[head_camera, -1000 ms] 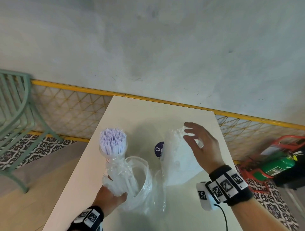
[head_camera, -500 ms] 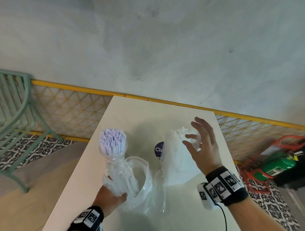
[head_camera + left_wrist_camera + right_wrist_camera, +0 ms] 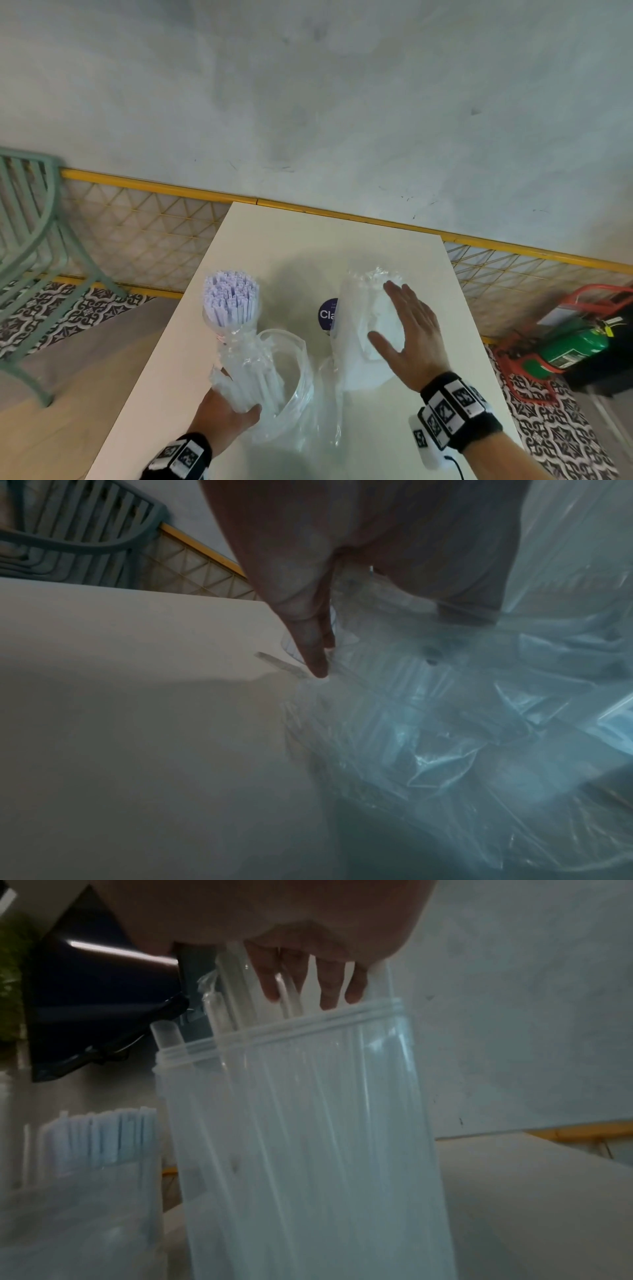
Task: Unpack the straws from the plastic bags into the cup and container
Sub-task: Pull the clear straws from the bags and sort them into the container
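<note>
**Left hand on bag, right hand flat over container**

Nearest: left hand (image 3: 226,416) gripping the crumpled clear plastic bag (image 3: 274,370) at the table's (image 3: 274,240) near edge, fingers curled round the plastic. Right hand (image 3: 407,335), fingers straight and spread, lying over the tops of the wrapped straws (image 3: 236,982) that stand in the tall translucent container (image 3: 308,1123). Further left: cup (image 3: 236,329), packed with white straws (image 3: 229,296), upright. Beyond the table: yellow-framed mesh panel (image 3: 144,226).

Likely a café: bulk straws (image 3: 230,297), green slatted chair (image 3: 30,219), patterned floor tiles (image 3: 51,315), fire extinguisher (image 3: 575,346).
</note>
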The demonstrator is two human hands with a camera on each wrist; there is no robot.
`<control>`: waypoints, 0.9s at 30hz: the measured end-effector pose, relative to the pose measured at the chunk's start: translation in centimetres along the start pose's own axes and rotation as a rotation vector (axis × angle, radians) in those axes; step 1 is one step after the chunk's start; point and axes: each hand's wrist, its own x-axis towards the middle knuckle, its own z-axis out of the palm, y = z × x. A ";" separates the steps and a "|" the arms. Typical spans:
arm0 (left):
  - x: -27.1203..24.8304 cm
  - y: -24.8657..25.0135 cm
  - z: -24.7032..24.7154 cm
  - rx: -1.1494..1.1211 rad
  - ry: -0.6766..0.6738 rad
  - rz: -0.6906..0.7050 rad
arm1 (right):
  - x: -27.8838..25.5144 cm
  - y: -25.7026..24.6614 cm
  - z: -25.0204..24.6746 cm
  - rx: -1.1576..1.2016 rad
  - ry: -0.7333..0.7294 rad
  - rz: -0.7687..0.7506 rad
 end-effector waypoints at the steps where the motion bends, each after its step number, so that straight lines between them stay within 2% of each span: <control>1: 0.0 0.0 0.0 -0.005 -0.002 -0.002 | 0.2 -0.2 -0.1 -0.042 -0.020 -0.020; 4: 0.1 -0.1 -0.1 -0.007 -0.006 -0.015 | 0.9 -0.1 0.3 -0.140 -0.032 -0.085; 9: 0.0 -0.1 -0.1 -0.007 -0.009 -0.012 | 1.3 1.1 1.3 -0.061 0.099 -0.023; 13: -0.2 0.4 0.1 -0.020 0.017 0.026 | 1.0 1.3 1.7 -0.045 0.120 0.003; 16: -0.5 0.8 -0.1 -0.043 0.028 0.036 | 1.2 2.1 1.2 -0.155 0.110 -0.009; 19: -0.3 0.5 -0.2 -0.042 0.005 0.026 | 0.9 2.5 0.6 -0.297 0.027 0.010; 25: 0.0 0.1 -0.1 -0.029 -0.001 0.012 | 0.2 1.9 -0.2 -0.363 -0.224 0.040; 27: 0.2 -0.1 -0.1 -0.023 -0.004 0.020 | 0.6 0.6 -1.1 -0.379 -0.209 0.056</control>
